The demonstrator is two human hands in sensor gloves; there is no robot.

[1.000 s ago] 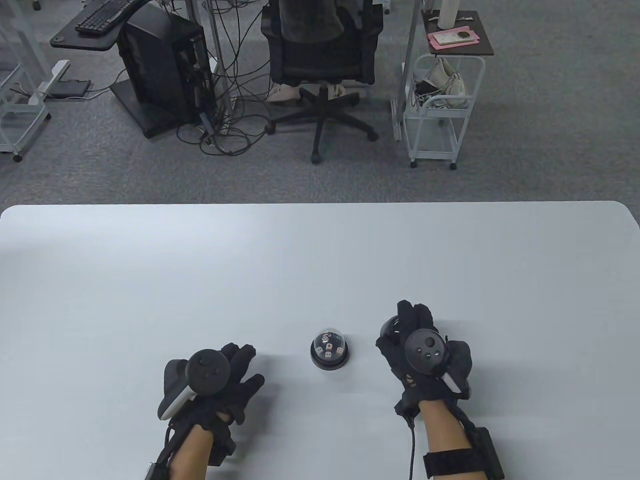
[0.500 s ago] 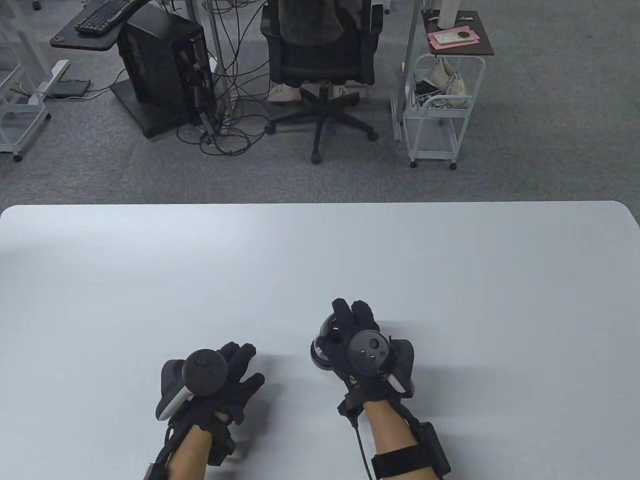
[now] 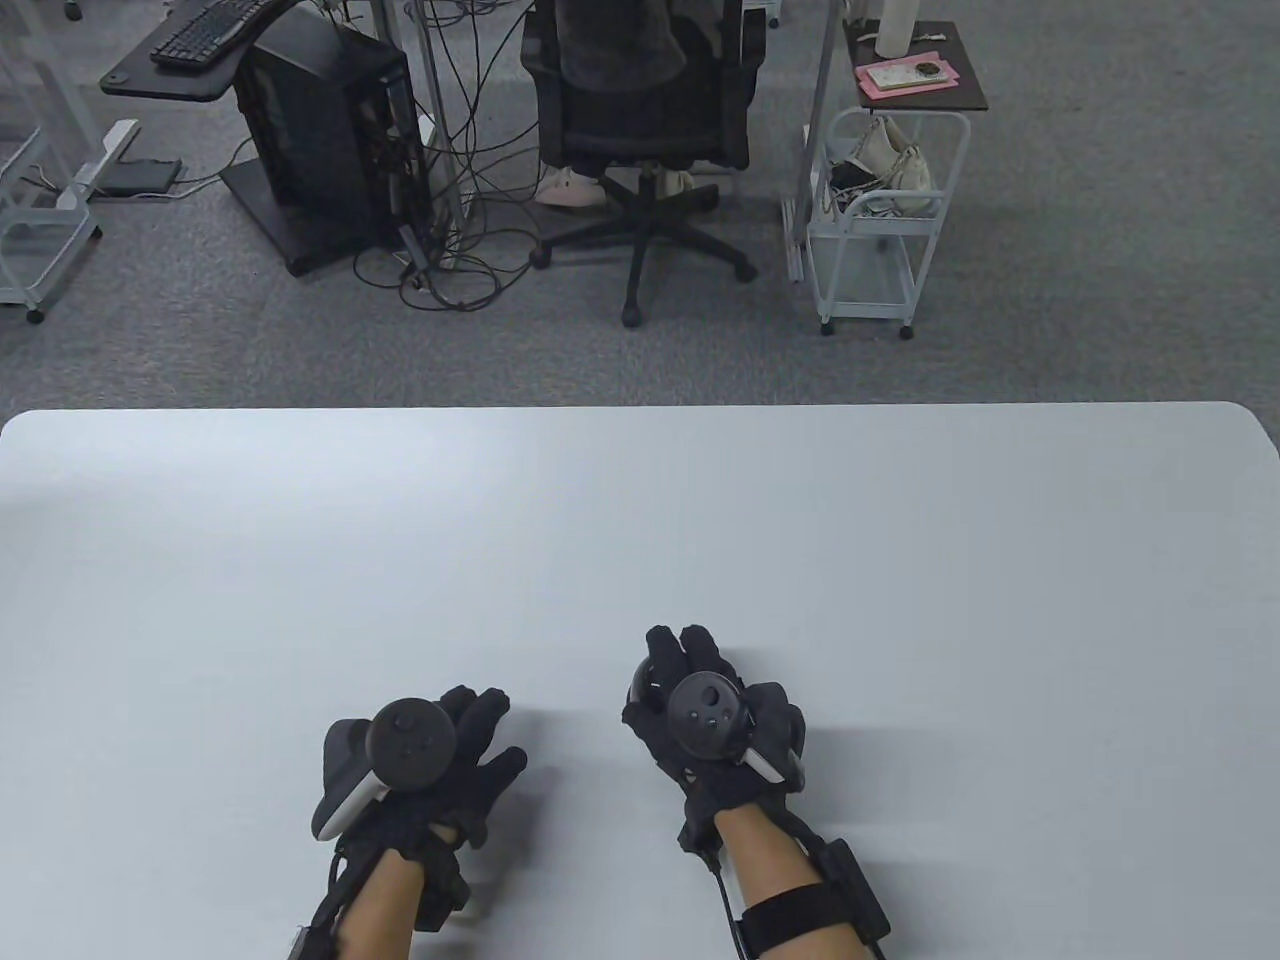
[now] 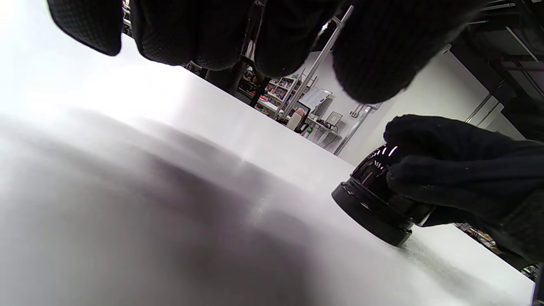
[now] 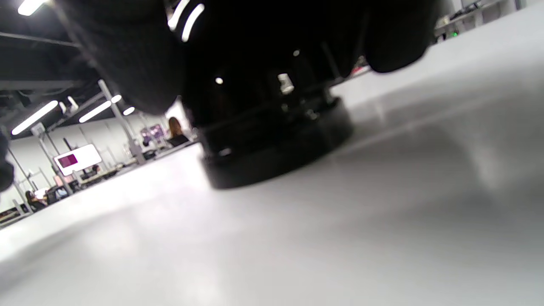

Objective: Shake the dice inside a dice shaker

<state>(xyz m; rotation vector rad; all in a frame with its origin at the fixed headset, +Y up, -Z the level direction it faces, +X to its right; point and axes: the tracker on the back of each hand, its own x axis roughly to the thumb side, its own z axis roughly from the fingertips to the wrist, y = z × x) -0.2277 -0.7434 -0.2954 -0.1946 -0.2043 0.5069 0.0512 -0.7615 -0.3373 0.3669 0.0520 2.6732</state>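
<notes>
On white table (image 3: 640, 520), office chair (image 3: 640, 130) behind.

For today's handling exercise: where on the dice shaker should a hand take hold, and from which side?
Probably from above, fingers wrapped around the clear dome just over the wider black base. The dice shaker stands upright on the table, so its rounded top is free, and its base flange should stop fingers slipping. The right hand already covers it this way.

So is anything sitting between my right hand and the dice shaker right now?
Nothing visible does. The right hand is already draped over the dice shaker, fingers wrapped around its dome, and the black base rests on the table. The left hand lies apart, off to the side.
</notes>
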